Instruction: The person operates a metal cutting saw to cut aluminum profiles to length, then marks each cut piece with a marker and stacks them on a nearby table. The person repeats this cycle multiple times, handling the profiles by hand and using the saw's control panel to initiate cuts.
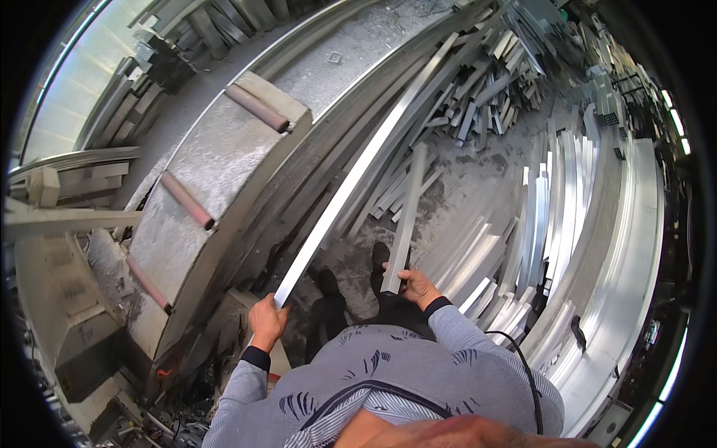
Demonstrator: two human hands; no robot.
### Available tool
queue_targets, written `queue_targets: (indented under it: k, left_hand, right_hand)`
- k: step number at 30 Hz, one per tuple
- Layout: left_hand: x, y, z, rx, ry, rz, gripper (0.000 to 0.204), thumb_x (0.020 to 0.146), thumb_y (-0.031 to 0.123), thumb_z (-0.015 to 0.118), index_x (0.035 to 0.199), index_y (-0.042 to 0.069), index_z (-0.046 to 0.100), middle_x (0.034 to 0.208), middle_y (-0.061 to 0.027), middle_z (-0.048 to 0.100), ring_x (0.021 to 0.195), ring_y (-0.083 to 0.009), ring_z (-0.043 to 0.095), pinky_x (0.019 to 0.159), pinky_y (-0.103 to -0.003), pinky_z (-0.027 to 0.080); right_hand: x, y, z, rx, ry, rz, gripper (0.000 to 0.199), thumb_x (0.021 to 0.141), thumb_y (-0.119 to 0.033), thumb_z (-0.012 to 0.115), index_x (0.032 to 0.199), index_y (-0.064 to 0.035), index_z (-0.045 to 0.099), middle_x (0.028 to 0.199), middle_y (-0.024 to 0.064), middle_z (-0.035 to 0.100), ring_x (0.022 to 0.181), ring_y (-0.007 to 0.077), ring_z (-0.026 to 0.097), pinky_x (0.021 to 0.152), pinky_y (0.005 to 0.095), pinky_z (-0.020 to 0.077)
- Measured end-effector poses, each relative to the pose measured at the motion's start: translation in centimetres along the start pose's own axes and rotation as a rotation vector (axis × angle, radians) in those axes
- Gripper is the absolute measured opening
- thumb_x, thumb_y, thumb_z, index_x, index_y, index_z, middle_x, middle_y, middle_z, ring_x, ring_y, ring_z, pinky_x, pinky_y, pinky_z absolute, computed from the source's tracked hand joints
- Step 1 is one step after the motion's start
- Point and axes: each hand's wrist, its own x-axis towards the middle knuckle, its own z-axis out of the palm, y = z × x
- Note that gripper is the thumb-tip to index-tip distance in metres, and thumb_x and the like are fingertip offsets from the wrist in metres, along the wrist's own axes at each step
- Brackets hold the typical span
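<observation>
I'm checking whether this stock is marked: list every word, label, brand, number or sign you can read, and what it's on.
No text can be read.
Long metal bar in the left hand: no lettering visible.
Shorter metal bar in the right hand: blurred, none readable.
Grey top: dark marks that look like a pattern, not letters.
Small bright patch at far right: too small to tell.

- A grey, speckled concrete floor runs through the middle, scuffed and dusty.
- On the floor, toward the top right, lies a jumbled heap of short metal offcuts, pointing many ways.
- Farther right, long silvery bars lie side by side in a bundle.
- At left, a long grey bench carries three reddish-brown rollers, spaced apart and set crosswise.
</observation>
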Motion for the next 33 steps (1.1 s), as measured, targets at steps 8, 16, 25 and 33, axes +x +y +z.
queue_targets:
  k: [8, 16, 25, 33]
  left_hand:
    - [-9.6, -1.4, -5.8, -0.149, 0.041, 0.068, 0.041, 0.084, 0.037, 0.085, 0.099, 0.001, 0.073, 0.088, -0.0265, 0.073, 0.089, -0.0495, 0.07, 0.078, -0.056, 0.055]
    - [-17.3, 1.5, -8.4, -0.29, 0.209, -0.151, 0.048, 0.088, 0.05, 0.083, 0.1, 0.004, 0.077, 0.086, -0.0237, 0.074, 0.087, -0.0459, 0.072, 0.076, -0.052, 0.055]
    - [-29.6, 5.5, -5.3, -0.298, 0.589, -0.379, 0.056, 0.082, 0.054, 0.089, 0.109, 0.005, 0.08, 0.079, -0.0159, 0.073, 0.078, -0.0378, 0.072, 0.071, -0.045, 0.054]
    - [-42.2, 2.6, -3.0, -0.144, 0.746, -0.54, 0.059, 0.082, 0.062, 0.084, 0.105, 0.009, 0.079, 0.088, -0.0132, 0.076, 0.085, -0.0379, 0.074, 0.075, -0.048, 0.057]
  right_hand:
    - [-4.9, -2.1, 11.0, -0.374, 0.023, -0.405, 0.057, 0.076, -0.01, 0.083, 0.13, 0.0007, 0.067, 0.114, 0.0064, 0.074, 0.07, 0.0095, 0.057, 0.055, 0.0233, 0.0402]
    - [-5.0, -6.0, 22.5, -0.4, -0.21, -0.368, 0.056, 0.077, -0.003, 0.084, 0.13, 0.002, 0.066, 0.099, 0.0037, 0.068, 0.069, 0.0107, 0.054, 0.056, 0.0236, 0.0401]
    - [-0.8, -0.5, 25.6, -0.514, -0.467, -0.127, 0.07, 0.081, 0.001, 0.078, 0.146, -0.0004, 0.054, 0.13, 0.0116, 0.066, 0.087, 0.012, 0.059, 0.061, 0.0234, 0.0442]
    - [0.4, 2.5, 23.3, -0.56, -0.371, -0.168, 0.065, 0.086, -0.005, 0.077, 0.149, 0.0, 0.059, 0.124, 0.0051, 0.07, 0.094, 0.0135, 0.064, 0.064, 0.0252, 0.0449]
